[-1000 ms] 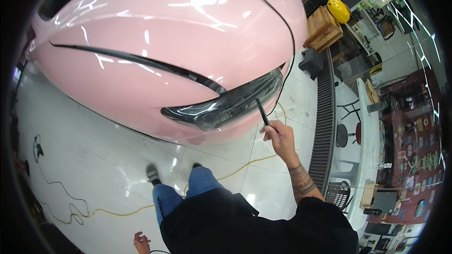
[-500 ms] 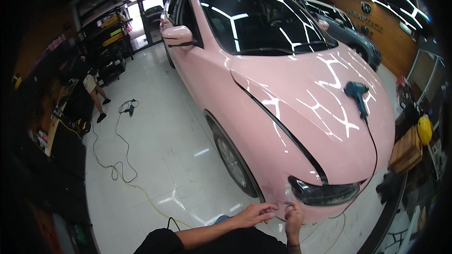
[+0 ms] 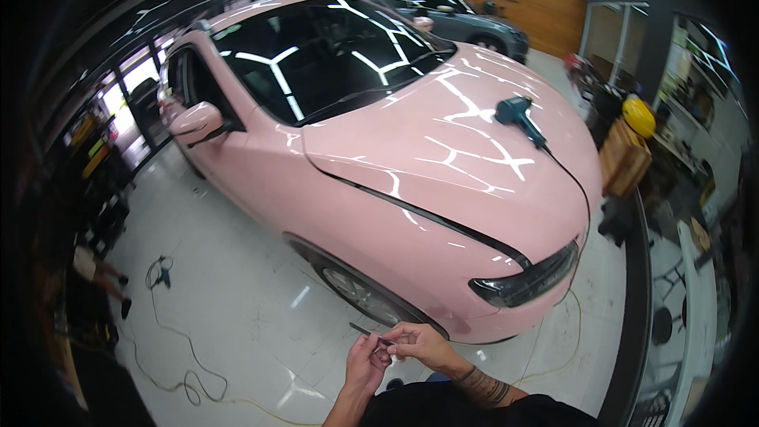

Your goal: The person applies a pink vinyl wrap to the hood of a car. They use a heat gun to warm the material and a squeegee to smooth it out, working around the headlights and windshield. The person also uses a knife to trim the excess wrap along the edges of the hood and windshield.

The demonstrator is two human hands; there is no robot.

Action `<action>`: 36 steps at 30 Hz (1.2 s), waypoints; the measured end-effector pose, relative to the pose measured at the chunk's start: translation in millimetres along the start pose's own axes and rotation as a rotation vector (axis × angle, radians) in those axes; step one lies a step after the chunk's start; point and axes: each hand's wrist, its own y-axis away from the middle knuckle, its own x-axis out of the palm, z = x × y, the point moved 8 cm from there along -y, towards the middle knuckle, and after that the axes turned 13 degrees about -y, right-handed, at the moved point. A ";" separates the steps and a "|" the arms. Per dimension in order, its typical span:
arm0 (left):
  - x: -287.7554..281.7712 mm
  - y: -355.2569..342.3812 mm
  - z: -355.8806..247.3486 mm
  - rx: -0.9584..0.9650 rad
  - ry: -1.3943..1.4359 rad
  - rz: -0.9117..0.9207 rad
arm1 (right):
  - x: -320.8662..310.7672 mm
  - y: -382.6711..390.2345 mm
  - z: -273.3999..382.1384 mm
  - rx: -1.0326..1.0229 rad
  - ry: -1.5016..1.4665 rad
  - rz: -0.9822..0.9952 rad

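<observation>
Close in front of me, both hands meet at a slim dark stick-like tool (image 3: 363,330), whose thin end points away to the left. My left hand (image 3: 366,364) pinches it in the fingers. The fingertips of my right hand (image 3: 424,345) close on its near end; what kind of tool it is stays unclear. Just beyond my hands is the front corner of a pink car (image 3: 419,292), with its front wheel (image 3: 356,291) and dark headlight (image 3: 528,278). My hands look apart from the bodywork.
A teal heat gun (image 3: 520,120) lies on the hood, its cord trailing over the front. Another heat gun (image 3: 164,277) with a looped cord lies on the floor at left, near a person's legs (image 3: 101,275). A wooden box (image 3: 624,160) and yellow helmet (image 3: 638,116) stand right.
My view has turned to the right. My hands have drawn away from the headlight area and come together, and the slim dark tool now shows between them.
</observation>
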 end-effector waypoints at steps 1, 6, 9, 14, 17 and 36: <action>0.0 -0.4 -4.3 -0.002 0.019 -0.003 | 5.4 0.6 -1.2 -0.007 -0.119 0.059; 42.0 7.4 -31.0 -0.001 -0.095 0.286 | 21.4 9.1 16.5 -0.150 -0.355 0.203; 97.8 42.6 -64.9 0.163 -0.461 0.615 | 33.7 32.7 65.5 -0.350 -0.420 0.278; 203.2 141.1 -151.5 0.608 -0.245 1.547 | 87.4 102.5 157.1 -0.543 -0.525 0.719; 206.7 133.9 -158.5 0.791 -0.255 1.579 | 148.9 157.1 191.0 -0.540 -0.136 1.151; 251.0 -174.1 167.3 0.027 -0.967 0.148 | -234.0 259.2 101.0 0.094 0.976 -0.536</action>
